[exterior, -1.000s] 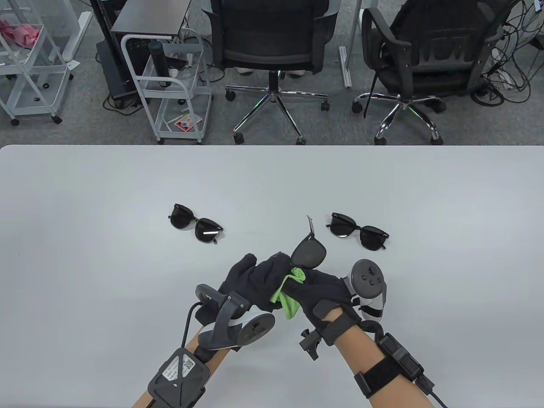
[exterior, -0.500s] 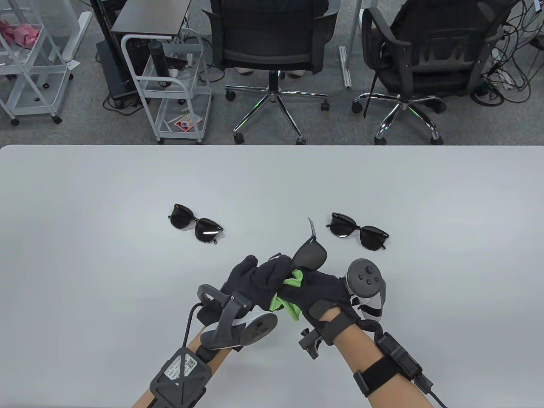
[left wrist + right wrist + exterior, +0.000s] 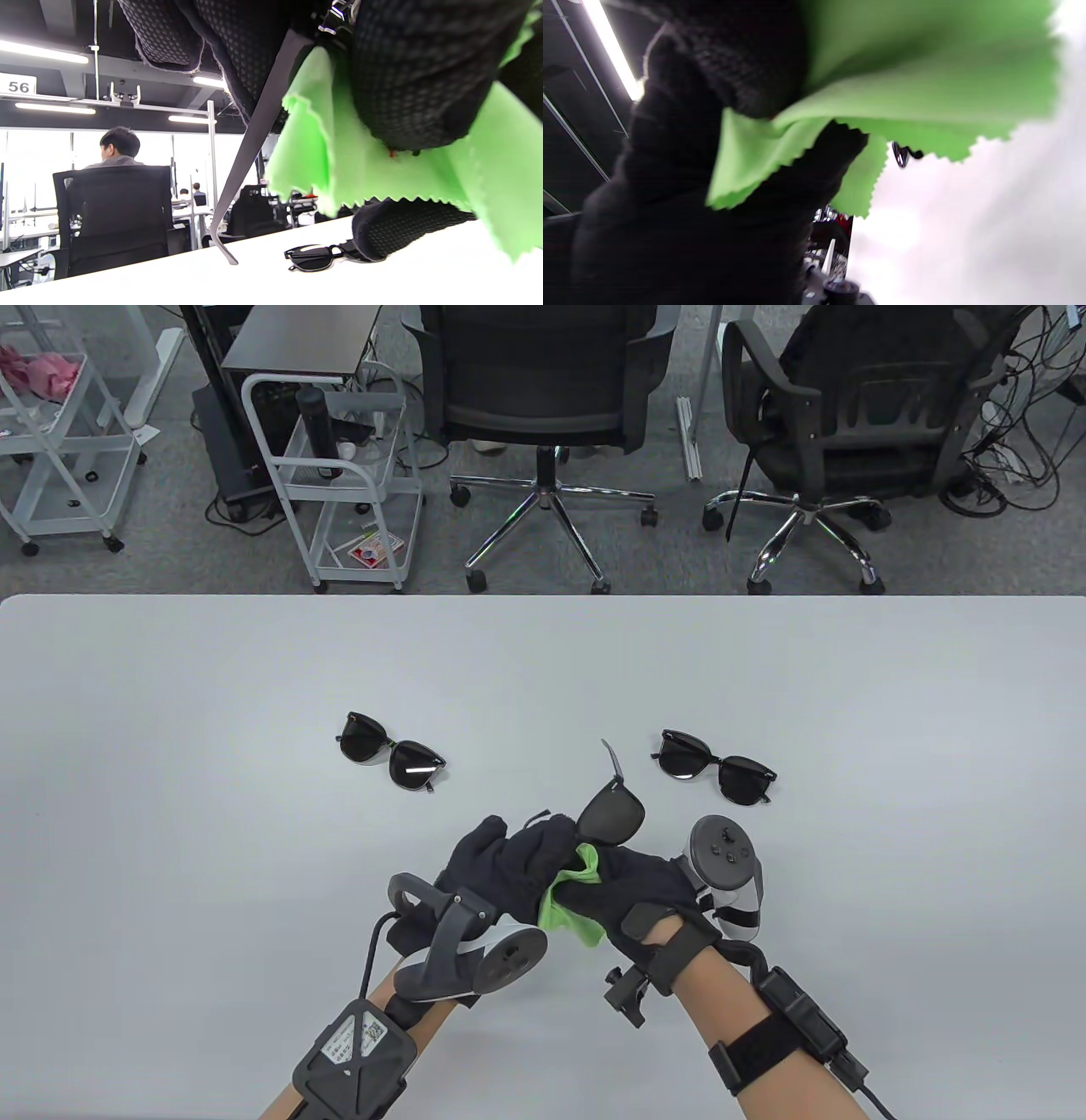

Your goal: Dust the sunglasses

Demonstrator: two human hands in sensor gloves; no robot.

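Note:
A pair of black sunglasses is held above the table in the table view, one lens and one temple arm sticking out past my hands. My left hand grips its near part, which the gloves hide. My right hand pinches a bright green cloth against the glasses. In the left wrist view the green cloth hangs below the gloved fingers. The right wrist view is filled by the green cloth and dark glove.
Two more black sunglasses lie folded on the white table: one pair to the left, another pair to the right, close to my right hand. Office chairs and a white cart stand beyond the far edge.
Both hands and the held sunglasses have shifted slightly left and away from me. The cloth stays pinched against the glasses.

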